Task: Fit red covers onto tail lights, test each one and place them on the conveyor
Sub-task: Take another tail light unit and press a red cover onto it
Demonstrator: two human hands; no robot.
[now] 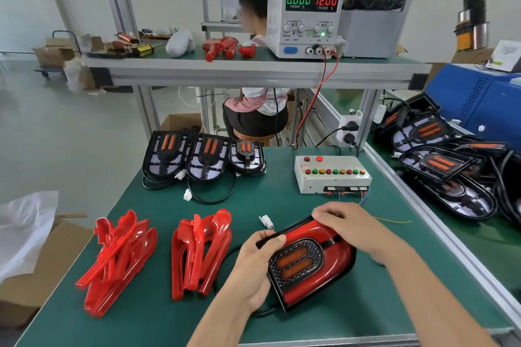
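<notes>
My left hand (255, 265) grips the tail light (310, 259) edge; my right hand (348, 227) presses the red cover (337, 259) flat. I should press evenly till seated.

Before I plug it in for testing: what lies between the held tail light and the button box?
Head view: only its white connector and bare green mat lie between tail light and button box.
</notes>
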